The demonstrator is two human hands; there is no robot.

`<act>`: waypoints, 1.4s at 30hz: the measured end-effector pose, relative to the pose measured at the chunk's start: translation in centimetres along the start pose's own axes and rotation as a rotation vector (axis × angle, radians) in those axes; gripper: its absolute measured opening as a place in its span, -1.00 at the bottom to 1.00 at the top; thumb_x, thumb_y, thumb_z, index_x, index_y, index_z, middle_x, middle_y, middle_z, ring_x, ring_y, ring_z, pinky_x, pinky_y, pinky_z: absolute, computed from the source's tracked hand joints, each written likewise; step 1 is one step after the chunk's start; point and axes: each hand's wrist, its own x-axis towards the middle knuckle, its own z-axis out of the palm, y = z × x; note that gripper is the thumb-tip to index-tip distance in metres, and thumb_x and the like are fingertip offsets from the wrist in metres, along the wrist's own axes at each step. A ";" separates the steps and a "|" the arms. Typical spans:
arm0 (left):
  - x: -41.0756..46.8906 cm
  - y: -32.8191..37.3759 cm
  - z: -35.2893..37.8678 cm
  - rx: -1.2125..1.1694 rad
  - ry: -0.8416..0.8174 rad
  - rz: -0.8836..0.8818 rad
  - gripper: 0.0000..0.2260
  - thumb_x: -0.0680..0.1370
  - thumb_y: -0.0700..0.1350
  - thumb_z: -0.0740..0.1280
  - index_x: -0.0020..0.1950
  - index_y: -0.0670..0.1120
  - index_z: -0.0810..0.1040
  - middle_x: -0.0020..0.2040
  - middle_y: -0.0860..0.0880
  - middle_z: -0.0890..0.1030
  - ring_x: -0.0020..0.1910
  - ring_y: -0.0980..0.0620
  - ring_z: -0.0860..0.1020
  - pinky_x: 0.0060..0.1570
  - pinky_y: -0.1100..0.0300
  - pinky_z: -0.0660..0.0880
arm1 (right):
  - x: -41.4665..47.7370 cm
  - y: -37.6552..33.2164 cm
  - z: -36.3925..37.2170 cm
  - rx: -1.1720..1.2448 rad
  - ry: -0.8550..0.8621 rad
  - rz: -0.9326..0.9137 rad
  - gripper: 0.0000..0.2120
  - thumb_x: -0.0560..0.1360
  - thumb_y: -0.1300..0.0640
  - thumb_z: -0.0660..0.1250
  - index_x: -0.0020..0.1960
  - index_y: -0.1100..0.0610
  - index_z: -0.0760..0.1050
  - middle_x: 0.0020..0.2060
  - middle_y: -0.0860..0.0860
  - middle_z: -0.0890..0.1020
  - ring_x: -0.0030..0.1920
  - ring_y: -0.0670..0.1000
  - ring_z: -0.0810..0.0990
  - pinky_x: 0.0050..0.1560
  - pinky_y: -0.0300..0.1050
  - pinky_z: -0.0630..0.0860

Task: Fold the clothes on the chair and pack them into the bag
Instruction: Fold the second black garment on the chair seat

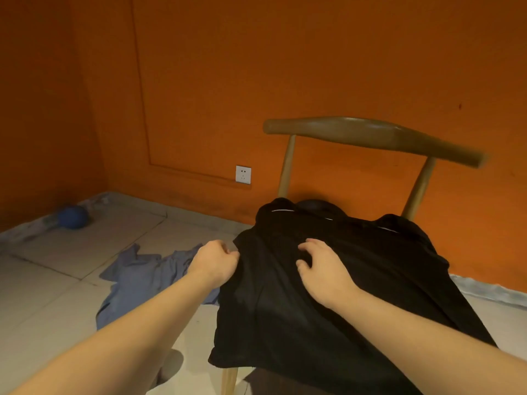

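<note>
- A crumpled grey-blue cloth garment (148, 277) lies on the tiled floor, left of the chair and just beyond the left forearm; it is not yet folded
- The left hand (215, 260) is at the left edge of the black garment, fingers curled in and pinching that edge
- The black short-sleeved fabric shirt (328, 309) is spread flat over the chair seat, collar towards the backrest and hem towards the person, so its long axis runs straight away from the body
- The right hand (322, 269) rests on the middle of the shirt with bent fingers, tips on the cloth; I cannot tell whether it pinches any fabric
- The brown wooden chair with a curved backrest (370, 138) stands against the orange wall
- Judgement: the left hand is nearest the free side edge, so the fold likely goes across, left to right, over the line the right hand holds down; no bag is in view
</note>
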 end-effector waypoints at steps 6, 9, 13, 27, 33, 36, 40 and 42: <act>-2.8 -0.2 -0.5 -0.084 0.028 -0.021 -0.84 0.67 -0.12 0.22 -0.04 -0.16 0.49 -0.25 -0.02 0.49 -0.30 0.07 0.42 -0.22 0.12 0.42 | -5.3 -0.9 1.7 -0.065 -0.070 -0.040 -0.53 0.69 -0.02 0.20 0.59 -0.02 0.28 0.61 -0.09 0.20 0.61 -0.07 0.13 0.58 -0.11 0.06; -3.6 -0.3 -1.0 -0.064 -0.003 -0.086 -0.77 0.70 -0.25 0.12 0.18 -0.18 0.56 0.04 -0.06 0.58 -0.01 0.00 0.55 0.04 0.17 0.44 | -6.6 -0.9 2.5 -0.105 -0.105 -0.027 -0.47 0.70 -0.06 0.18 0.63 -0.04 0.17 0.64 -0.10 0.11 0.63 -0.05 0.06 0.58 -0.09 0.01; -3.4 -2.7 -0.1 -0.261 0.073 -0.231 -0.70 0.73 -0.03 0.13 0.36 -0.17 0.46 0.30 -0.20 0.54 0.27 -0.20 0.54 0.14 0.14 0.54 | -7.1 -0.5 2.7 -0.158 -0.143 -0.040 -0.43 0.71 -0.08 0.16 0.66 -0.05 0.08 0.65 -0.11 0.03 0.64 -0.04 -0.02 0.58 -0.11 -0.07; -6.4 -1.4 0.0 -0.042 0.218 -0.112 -0.73 0.62 -0.19 0.26 0.29 -0.24 0.46 0.16 -0.24 0.57 0.11 -0.28 0.57 0.05 -0.06 0.53 | -11.0 3.7 -2.1 -0.091 -0.069 0.098 -0.46 0.68 0.06 0.26 0.62 -0.05 0.22 0.63 -0.09 0.16 0.63 -0.01 0.10 0.60 -0.03 0.05; -10.1 6.3 4.1 0.118 0.209 0.255 -0.78 0.58 -0.15 0.34 0.23 -0.06 0.57 0.22 -0.07 0.54 0.20 -0.12 0.53 0.26 -0.09 0.49 | -14.5 10.8 -6.5 -0.039 0.305 0.393 -0.60 0.67 0.13 0.23 0.51 0.03 0.39 0.55 -0.01 0.34 0.56 0.08 0.24 0.55 0.09 0.18; -13.0 10.1 8.2 0.198 0.120 0.445 -0.81 0.60 -0.07 0.38 0.20 0.01 0.57 0.20 0.02 0.54 0.17 0.02 0.51 0.26 0.05 0.48 | -16.4 14.4 -7.6 0.108 0.479 0.648 -0.55 0.60 0.24 0.29 0.47 0.07 0.40 0.40 0.05 0.49 0.45 0.17 0.37 0.44 0.19 0.36; -16.9 13.9 13.5 0.357 -0.024 0.663 -0.76 0.60 0.06 0.38 0.24 0.06 0.54 0.23 0.09 0.49 0.21 0.07 0.45 0.29 0.13 0.42 | -18.8 18.1 -6.8 0.560 0.400 0.832 -0.48 0.57 0.29 0.25 0.50 0.10 0.25 0.26 0.13 0.54 0.25 0.24 0.53 0.33 0.18 0.50; -18.3 15.1 15.6 0.444 -0.064 0.741 -0.70 0.62 0.10 0.36 0.32 0.06 0.51 0.29 0.09 0.46 0.26 0.07 0.42 0.33 0.15 0.38 | -19.6 19.3 -6.2 0.650 0.305 0.865 -0.52 0.57 0.28 0.29 0.47 0.16 0.31 0.19 0.12 0.55 0.23 0.21 0.54 0.31 0.12 0.52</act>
